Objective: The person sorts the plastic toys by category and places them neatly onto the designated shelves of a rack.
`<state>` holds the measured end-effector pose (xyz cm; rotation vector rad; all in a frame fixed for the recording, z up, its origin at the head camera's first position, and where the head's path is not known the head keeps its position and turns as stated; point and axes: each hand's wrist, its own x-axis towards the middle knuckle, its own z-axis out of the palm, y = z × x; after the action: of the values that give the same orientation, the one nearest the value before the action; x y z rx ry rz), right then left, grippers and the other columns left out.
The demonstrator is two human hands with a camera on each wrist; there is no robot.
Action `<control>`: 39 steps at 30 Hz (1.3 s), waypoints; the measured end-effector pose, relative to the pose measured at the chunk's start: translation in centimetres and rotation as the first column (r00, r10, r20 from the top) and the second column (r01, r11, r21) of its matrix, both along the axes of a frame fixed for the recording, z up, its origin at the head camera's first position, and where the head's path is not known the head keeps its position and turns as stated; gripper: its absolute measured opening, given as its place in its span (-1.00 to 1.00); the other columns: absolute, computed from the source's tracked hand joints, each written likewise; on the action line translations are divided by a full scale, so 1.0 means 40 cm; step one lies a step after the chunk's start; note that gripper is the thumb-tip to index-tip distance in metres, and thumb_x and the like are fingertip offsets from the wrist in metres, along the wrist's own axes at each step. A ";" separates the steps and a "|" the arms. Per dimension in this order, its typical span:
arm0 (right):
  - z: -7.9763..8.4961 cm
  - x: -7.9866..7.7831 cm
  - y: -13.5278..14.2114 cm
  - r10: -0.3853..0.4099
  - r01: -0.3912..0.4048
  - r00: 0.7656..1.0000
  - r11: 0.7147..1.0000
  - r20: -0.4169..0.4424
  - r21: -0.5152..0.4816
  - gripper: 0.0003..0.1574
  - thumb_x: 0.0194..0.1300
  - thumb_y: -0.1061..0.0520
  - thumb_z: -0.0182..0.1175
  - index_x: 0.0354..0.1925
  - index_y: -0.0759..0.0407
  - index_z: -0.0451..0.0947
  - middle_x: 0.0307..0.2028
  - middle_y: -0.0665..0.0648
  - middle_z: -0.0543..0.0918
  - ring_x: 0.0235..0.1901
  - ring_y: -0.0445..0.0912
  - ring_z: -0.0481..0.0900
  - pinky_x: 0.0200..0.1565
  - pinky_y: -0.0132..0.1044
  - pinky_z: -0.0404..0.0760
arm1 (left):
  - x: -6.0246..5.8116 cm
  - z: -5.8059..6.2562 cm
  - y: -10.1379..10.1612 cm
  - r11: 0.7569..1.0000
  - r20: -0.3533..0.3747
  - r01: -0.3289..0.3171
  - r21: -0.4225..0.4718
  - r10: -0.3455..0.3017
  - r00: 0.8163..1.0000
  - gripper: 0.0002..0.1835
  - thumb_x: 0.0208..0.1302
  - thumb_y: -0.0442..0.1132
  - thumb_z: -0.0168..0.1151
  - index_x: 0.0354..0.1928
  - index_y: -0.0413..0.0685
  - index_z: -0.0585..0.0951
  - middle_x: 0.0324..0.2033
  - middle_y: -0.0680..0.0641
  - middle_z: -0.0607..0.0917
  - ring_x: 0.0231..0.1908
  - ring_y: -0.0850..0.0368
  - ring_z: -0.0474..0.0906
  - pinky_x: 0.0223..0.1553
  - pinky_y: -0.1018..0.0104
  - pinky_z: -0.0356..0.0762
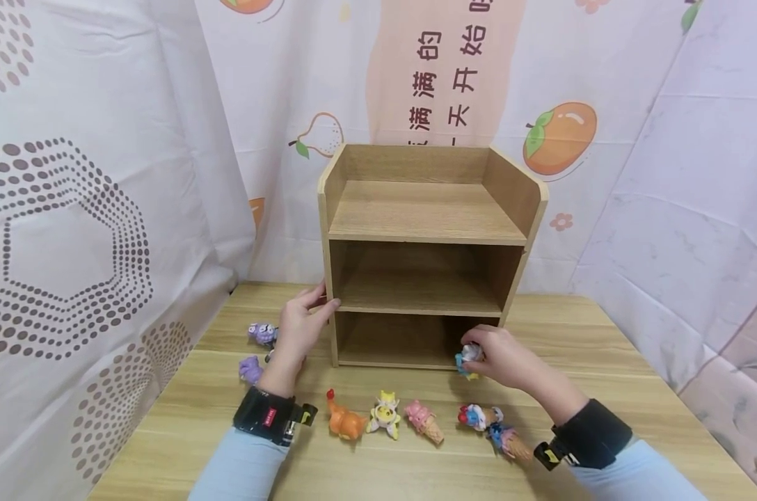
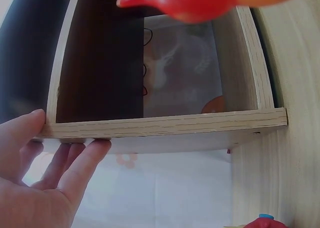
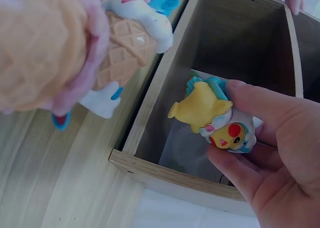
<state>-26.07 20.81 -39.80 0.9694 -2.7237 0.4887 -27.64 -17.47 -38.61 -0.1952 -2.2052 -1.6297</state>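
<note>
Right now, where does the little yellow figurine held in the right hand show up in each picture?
Head: the yellow figurine is right of centre, below mid-height, by the bottom compartment's front right corner.
Left wrist: not in this picture.
Right wrist: near the middle, yellow body showing, held by the right hand's fingers.
Shared landmark: the wooden shelf, which appears in all three views.

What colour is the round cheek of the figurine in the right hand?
Red; the cheek shows best in right wrist view.
</note>
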 end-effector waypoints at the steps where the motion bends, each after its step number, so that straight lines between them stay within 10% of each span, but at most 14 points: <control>1: -0.001 -0.002 -0.002 0.004 -0.004 1.000 1.000 -0.004 0.001 -0.64 0.13 0.17 0.54 -0.14 0.27 0.65 -0.25 0.09 0.65 -0.33 -0.16 0.58 -0.35 -0.28 0.63 | -0.001 0.000 0.000 1.000 -0.001 0.001 0.000 -0.001 1.000 -0.43 0.30 -0.20 0.44 0.33 -0.11 0.54 0.19 -0.14 0.64 0.12 -0.04 0.61 -0.03 0.20 0.68; 39: -0.033 -0.095 -0.093 -0.226 0.204 0.963 0.967 0.144 0.152 -0.72 0.32 0.12 0.40 -0.38 0.11 0.47 -0.50 0.01 0.47 -0.54 -0.13 0.42 -0.47 -0.23 0.44 | -0.002 0.000 0.000 1.000 -0.035 0.019 0.002 -0.019 0.999 -0.46 0.32 -0.26 0.42 0.31 -0.14 0.55 0.16 -0.18 0.65 0.10 -0.07 0.63 -0.12 0.27 0.70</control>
<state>-29.87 17.08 -41.11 0.6751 -2.9956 0.3591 -27.73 -17.46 -38.61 -0.2427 -2.1820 -1.6262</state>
